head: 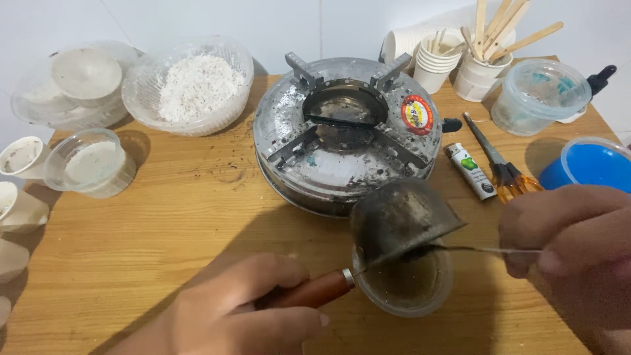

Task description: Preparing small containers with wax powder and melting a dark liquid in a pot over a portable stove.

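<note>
- While tilted over the clear cup (409, 289), the small pot (401, 220) empties; left hand (253, 312) fingers wrap its wooden handle (315, 291).
- Right hand (572, 236) fingers pinch a thin metal tool (486, 250), scraping inside.

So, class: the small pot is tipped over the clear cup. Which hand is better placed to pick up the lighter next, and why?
Right. The right hand, though holding a thin metal tool, is close to the lighter. The left hand grips the pot's wooden handle, keeping the pot tilted over the cup.
</note>
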